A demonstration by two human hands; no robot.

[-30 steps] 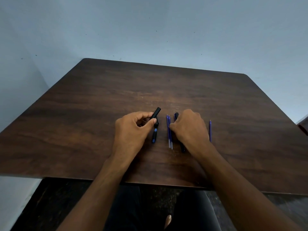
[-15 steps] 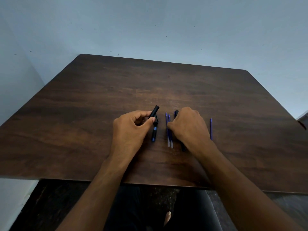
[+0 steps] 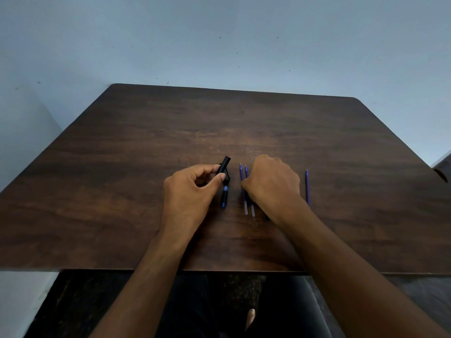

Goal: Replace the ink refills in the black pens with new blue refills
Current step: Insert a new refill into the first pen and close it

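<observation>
My left hand (image 3: 192,191) grips a short black pen barrel (image 3: 225,164) between thumb and fingers, tilted up off the table. Just beneath it lie another black piece (image 3: 227,178) and a black pen section with a blue tip (image 3: 224,197). Two blue refills (image 3: 244,191) lie side by side, clear ends toward me. My right hand (image 3: 272,182) is curled knuckles-up beside them, its thumb tip touching the refills. It covers a black pen, of which only a dark end (image 3: 267,217) shows under the wrist. What its fingers hold is hidden. A third blue refill (image 3: 307,187) lies to the right.
Everything sits on a dark wooden table (image 3: 122,191) pushed against a pale blue wall. The table's near edge runs under my forearms, with dark floor and my legs below. A dark object (image 3: 440,174) pokes in at the far right edge.
My right hand has crept slightly forward and left, now hiding the far end of the black pen that showed before. The left hand keeps its grip on the barrel.
</observation>
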